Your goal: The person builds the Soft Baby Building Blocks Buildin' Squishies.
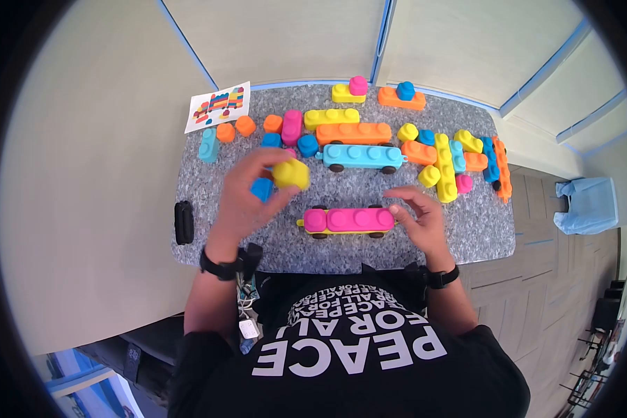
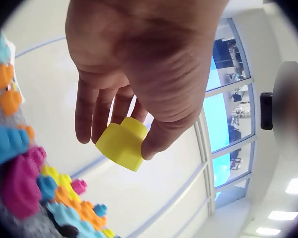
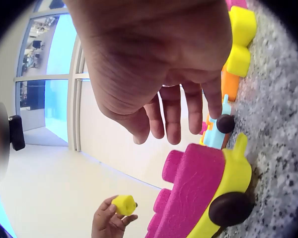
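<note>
Grey speckled table (image 1: 481, 233) is still holding plenty of loose blocks (image 1: 244, 126). Left hand (image 1: 247, 191) is pinching a yellow block (image 1: 290, 174) midair; right hand (image 1: 425, 221) is hovering, fingers relaxed, gripping nothing, beside a car (image 1: 341, 233) already wearing pink blocks (image 1: 359, 220).

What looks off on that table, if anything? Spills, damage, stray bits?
No spills or visible damage. The pink blocks look squarely seated on the yellow wheeled base. Mild oddity: a black object at the left edge of the table, apart from and unlike the building blocks; can't tell what it is.
</note>
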Demonstrator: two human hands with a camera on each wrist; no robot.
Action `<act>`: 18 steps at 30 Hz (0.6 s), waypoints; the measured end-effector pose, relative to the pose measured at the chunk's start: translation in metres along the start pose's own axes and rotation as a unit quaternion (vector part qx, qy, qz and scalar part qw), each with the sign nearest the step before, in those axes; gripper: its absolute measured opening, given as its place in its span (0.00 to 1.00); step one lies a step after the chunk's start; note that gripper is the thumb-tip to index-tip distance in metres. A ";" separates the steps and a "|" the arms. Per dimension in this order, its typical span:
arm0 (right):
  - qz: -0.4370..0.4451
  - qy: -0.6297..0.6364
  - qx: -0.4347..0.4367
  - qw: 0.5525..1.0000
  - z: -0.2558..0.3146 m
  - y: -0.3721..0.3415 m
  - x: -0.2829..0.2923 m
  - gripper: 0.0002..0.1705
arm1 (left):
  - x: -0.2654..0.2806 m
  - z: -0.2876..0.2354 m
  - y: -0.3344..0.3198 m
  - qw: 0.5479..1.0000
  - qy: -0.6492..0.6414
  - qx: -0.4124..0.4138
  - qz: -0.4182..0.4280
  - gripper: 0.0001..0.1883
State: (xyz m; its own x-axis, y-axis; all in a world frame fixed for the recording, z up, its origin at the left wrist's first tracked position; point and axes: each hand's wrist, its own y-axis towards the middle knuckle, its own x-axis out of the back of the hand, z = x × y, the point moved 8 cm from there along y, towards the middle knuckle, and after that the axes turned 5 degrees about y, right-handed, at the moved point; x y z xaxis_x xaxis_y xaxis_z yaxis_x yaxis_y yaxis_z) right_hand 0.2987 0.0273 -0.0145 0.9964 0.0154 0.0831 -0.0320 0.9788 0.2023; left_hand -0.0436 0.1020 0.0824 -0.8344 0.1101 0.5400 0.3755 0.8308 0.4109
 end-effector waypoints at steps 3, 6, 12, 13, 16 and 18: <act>0.022 -0.026 0.023 0.999 0.002 0.001 -0.012 0.16 | -0.041 -0.035 -0.013 0.997 0.037 -0.048 0.055 0.28; 0.029 -0.036 0.029 0.999 0.003 0.000 -0.017 0.16 | -0.071 -0.042 -0.023 0.994 0.043 -0.060 0.084 0.28; 0.065 -0.063 0.008 0.996 -0.004 -0.004 -0.021 0.15 | -0.090 -0.038 -0.028 0.990 0.061 -0.057 0.117 0.28; 0.059 -0.058 0.008 0.997 -0.004 -0.004 -0.022 0.15 | -0.092 -0.037 -0.028 0.989 0.064 -0.056 0.120 0.28; 0.047 -0.045 0.008 0.998 -0.006 -0.004 -0.022 0.15 | -0.094 -0.034 -0.028 0.991 0.044 -0.054 0.118 0.29; 0.048 -0.041 0.007 0.998 -0.010 -0.004 -0.021 0.15 | -0.098 -0.026 -0.032 0.992 0.024 -0.031 0.119 0.30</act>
State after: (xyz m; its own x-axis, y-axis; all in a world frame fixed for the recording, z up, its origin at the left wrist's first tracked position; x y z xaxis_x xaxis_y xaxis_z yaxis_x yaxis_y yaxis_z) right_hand 0.2783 0.0247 -0.0266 0.9789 0.0915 0.1825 -0.1285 0.9708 0.2024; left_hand 0.0364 0.0508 0.0353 -0.6998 0.2707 0.6610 0.5846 0.7489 0.3122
